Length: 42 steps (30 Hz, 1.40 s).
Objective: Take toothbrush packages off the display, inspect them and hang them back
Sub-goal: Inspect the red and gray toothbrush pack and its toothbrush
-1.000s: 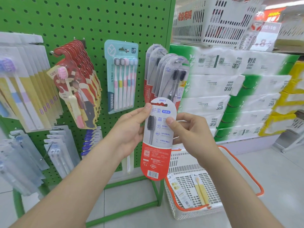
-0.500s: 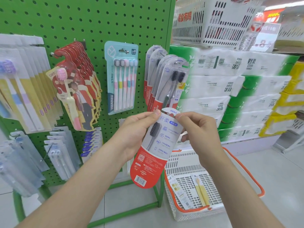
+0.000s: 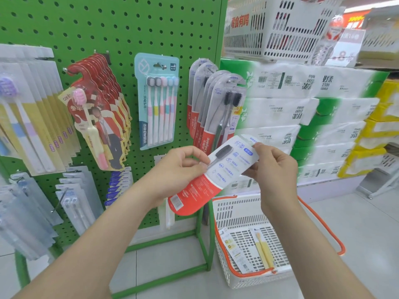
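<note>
While both hands grip it, one toothbrush package (image 3: 218,175) is held in the air before the right edge of the green pegboard (image 3: 129,29), just below a hook of like red-and-clear packs (image 3: 216,117), of which I count five. The left hand (image 3: 179,167) pinches its left long edge beside the printed dark brush head, fingers and thumb curled. The right hand (image 3: 274,167) pinches the white top end between thumb and fingertips. Its long axis runs on a slant: the red barcode end points down and left, beside the left wrist, and the white end points up and right. One pastel pack (image 3: 157,100) of five brushes hangs further left. Two packages lie in the one white basket (image 3: 237,212) on the floor below
</note>
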Each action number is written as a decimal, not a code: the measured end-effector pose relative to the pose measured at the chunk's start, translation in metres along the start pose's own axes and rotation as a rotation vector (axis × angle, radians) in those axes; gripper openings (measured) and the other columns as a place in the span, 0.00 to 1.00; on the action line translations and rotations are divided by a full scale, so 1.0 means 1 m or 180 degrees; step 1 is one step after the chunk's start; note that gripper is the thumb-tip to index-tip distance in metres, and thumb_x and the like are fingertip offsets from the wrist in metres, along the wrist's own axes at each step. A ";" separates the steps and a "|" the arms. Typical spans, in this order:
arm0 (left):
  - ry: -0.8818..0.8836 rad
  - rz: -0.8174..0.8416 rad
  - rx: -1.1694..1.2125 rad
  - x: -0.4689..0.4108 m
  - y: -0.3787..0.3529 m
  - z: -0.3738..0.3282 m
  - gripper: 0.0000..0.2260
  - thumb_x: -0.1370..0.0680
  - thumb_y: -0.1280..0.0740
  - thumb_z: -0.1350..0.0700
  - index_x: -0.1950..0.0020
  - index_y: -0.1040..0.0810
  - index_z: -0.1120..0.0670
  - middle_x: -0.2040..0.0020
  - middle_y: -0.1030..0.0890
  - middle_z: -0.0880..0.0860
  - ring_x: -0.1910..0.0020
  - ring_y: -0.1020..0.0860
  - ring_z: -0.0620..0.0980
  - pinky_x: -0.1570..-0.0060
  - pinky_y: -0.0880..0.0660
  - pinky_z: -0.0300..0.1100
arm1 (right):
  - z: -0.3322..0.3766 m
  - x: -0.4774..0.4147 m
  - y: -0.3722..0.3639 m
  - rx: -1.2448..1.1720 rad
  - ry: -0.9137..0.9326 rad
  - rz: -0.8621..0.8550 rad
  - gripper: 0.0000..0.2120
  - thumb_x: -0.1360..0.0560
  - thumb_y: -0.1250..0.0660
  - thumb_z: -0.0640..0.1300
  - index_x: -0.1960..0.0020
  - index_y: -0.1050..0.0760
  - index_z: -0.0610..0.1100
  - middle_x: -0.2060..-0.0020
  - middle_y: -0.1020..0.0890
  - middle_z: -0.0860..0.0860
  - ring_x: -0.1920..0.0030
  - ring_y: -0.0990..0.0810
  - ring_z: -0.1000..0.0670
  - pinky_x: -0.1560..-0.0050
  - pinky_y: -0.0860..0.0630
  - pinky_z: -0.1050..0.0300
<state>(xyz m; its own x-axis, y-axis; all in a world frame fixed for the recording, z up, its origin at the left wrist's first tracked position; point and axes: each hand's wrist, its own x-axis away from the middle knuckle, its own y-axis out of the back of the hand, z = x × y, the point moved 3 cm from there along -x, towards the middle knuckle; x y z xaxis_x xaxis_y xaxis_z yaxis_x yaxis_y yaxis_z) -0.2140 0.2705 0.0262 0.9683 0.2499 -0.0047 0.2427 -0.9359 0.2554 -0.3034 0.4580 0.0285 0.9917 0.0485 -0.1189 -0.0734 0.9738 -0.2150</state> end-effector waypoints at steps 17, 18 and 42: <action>-0.0214 0.0661 -0.0429 0.005 0.013 0.001 0.19 0.24 0.24 0.41 0.35 0.21 0.39 0.44 0.13 0.48 0.44 0.14 0.55 0.37 0.21 0.52 | 0.001 0.001 -0.008 -0.0338 -0.0208 0.0640 0.09 0.17 0.33 0.48 0.46 0.21 0.42 0.55 0.16 0.44 0.53 0.14 0.45 0.50 0.14 0.46; -0.0178 0.0781 -0.0430 0.005 0.011 0.002 0.23 0.27 0.21 0.42 0.34 0.23 0.39 0.43 0.13 0.47 0.43 0.14 0.56 0.35 0.21 0.53 | 0.001 0.003 -0.009 -0.0315 -0.0138 0.0652 0.11 0.17 0.32 0.49 0.45 0.21 0.40 0.55 0.16 0.43 0.53 0.14 0.44 0.53 0.14 0.47; -0.0271 0.0539 0.0320 -0.002 0.001 0.003 0.10 0.16 0.30 0.59 0.35 0.17 0.55 0.42 0.12 0.55 0.43 0.13 0.57 0.42 0.17 0.56 | 0.003 0.011 -0.014 0.0282 0.0600 0.0890 0.09 0.25 0.22 0.48 0.47 0.15 0.45 0.56 0.10 0.49 0.55 0.13 0.52 0.59 0.20 0.63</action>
<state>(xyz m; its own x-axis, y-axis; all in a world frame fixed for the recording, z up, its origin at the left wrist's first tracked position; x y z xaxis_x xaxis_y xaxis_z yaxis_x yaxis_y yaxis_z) -0.2158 0.2680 0.0234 0.9962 0.0691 -0.0526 0.0768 -0.9839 0.1616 -0.2911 0.4459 0.0330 0.8970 0.2822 -0.3402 -0.3218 0.9446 -0.0649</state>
